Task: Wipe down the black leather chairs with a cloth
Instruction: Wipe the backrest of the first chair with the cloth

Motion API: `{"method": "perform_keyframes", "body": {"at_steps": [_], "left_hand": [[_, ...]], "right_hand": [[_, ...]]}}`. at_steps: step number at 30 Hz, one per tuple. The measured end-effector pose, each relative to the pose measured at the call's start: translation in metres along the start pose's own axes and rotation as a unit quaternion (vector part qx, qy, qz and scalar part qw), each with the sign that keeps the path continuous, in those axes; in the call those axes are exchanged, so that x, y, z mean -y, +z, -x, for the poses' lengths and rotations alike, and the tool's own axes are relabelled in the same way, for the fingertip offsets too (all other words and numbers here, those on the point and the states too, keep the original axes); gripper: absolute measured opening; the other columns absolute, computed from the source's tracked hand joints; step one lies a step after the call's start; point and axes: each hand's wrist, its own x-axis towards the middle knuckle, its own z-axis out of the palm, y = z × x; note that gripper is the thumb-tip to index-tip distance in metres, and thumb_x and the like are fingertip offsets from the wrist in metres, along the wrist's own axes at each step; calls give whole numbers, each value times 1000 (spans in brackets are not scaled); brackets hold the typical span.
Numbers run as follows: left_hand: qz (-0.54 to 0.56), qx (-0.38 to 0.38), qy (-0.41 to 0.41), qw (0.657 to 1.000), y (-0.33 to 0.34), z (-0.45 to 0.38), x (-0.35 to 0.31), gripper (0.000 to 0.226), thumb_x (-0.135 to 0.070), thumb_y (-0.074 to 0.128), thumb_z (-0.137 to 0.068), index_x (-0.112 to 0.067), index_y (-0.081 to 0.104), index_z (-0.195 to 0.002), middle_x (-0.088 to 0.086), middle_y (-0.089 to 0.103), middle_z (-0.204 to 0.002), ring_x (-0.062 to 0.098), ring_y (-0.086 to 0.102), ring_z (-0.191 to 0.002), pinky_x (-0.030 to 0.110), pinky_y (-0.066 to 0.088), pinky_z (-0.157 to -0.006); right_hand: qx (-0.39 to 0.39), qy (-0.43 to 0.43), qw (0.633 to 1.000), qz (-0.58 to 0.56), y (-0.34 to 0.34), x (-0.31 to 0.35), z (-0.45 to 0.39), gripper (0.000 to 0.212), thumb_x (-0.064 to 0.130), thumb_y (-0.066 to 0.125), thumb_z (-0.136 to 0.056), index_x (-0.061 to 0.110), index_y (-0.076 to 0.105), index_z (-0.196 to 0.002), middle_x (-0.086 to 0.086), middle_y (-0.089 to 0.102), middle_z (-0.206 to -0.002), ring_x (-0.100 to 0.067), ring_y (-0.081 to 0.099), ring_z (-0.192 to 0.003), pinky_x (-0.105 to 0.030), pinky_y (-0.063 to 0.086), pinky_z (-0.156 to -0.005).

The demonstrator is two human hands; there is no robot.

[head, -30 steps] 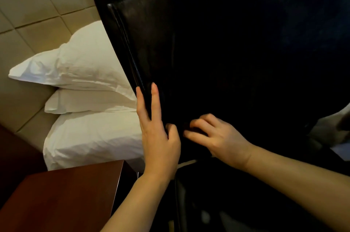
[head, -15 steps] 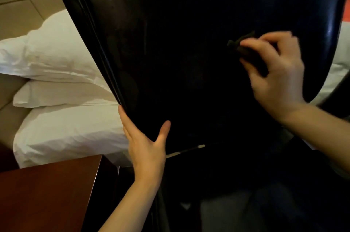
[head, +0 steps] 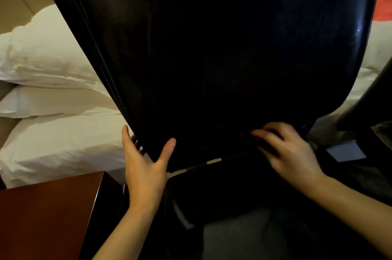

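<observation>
Half a second ago my right hand (head: 286, 149) was high on the chair (head: 212, 47) back, toward its right edge, with the dark cloth pinched in the fingers. Now it is down at the bottom edge of the back, right of the middle, and it is blurred, so I judge it is in the middle of a stroke. The fingers are curled and press on the leather. I see only a dark sliver under the fingertips that is probably the cloth (head: 247, 134); it is black on black, so I cannot be sure.

My left hand (head: 144, 166) is in almost the same place as before, at the lower left corner of the back. The thumb lies on the face near me, the fingers go behind the edge, so it grips the corner and steadies the chair.

For the task I think this means one long pass from the upper part of the back down to its bottom edge is nearly finished. The left strip of the back and the seat below probably wait for the cloth.

Count: one chair, and one more dark frame (head: 364, 98) at the right of it which may be a second chair. One cloth. Two pillows (head: 42, 55) left of the chair, stacked on one bed (head: 53, 149). One desk (head: 48, 213) at the lower left of the chair.
</observation>
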Motion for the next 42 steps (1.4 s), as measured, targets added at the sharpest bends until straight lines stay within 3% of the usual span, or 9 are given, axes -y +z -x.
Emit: {"method": "perform_keyframes", "body": {"at_steps": [5,12,17,22,27,30,35,39,42], "left_hand": [[75,48,-55,994,7,15,14,101,-58,68,-61,-33,33,-153,-7,46,-149,16,45,-136,48,37,-116],[73,1,-65,995,11,17,10,86,-55,72,-61,-25,51,-139,-8,61,-130,9,57,-121,38,46,-107],[31,3,-52,998,8,15,20,67,-50,67,-77,-33,54,-140,-19,65,-123,-5,57,-116,29,44,-103],[2,3,-44,999,2,14,26,54,-48,62,-87,-37,56,-139,-23,67,-121,-7,58,-116,23,43,-96],[12,18,-56,998,-6,13,23,52,-50,60,-81,-39,60,-132,-19,67,-119,-3,58,-115,30,43,-100],[4,8,-53,999,-3,13,27,45,-50,59,-83,-43,59,-127,-20,66,-116,-3,58,-115,29,42,-100],[-10,-11,-42,999,5,17,30,52,-50,56,-87,-35,58,-137,-18,67,-119,0,59,-117,28,42,-95],[-22,-25,-55,998,11,21,23,58,-56,53,-84,-38,54,-139,-12,66,-118,9,58,-117,40,46,-99],[-49,-38,-41,997,12,20,24,58,-58,53,-86,-33,57,-138,-9,69,-113,1,62,-103,32,45,-85]], "right_hand": [[-153,287,938,-121,-41,-13,7,42,16,67,-88,12,52,-127,-11,47,-122,5,39,-103,6,24,-86],[-285,333,882,-174,0,35,-37,29,14,68,-88,11,56,-115,-8,49,-112,-14,50,-103,-8,33,-94],[-198,238,929,-203,79,133,-42,27,18,68,-88,21,56,-112,-3,48,-115,-19,56,-104,-31,49,-91],[-113,91,973,-179,79,127,-28,38,20,72,-84,26,56,-118,-2,52,-115,-20,58,-104,-32,55,-79],[-216,253,933,-134,24,13,-11,31,21,68,-88,16,57,-117,-8,53,-112,-19,55,-102,-20,42,-89],[-252,324,893,-182,10,-19,5,36,18,62,-93,10,48,-125,-10,49,-124,-6,47,-111,-5,34,-93],[-357,447,781,-250,66,17,-15,40,18,53,-87,14,45,-127,-9,50,-125,-21,52,-118,-29,37,-108],[-244,385,842,-288,118,125,-15,27,15,57,-93,23,47,-116,-4,52,-113,-13,54,-105,-26,44,-95],[-167,359,855,-335,145,197,-15,31,14,61,-91,30,43,-111,7,47,-114,2,53,-101,-22,48,-88]]}}
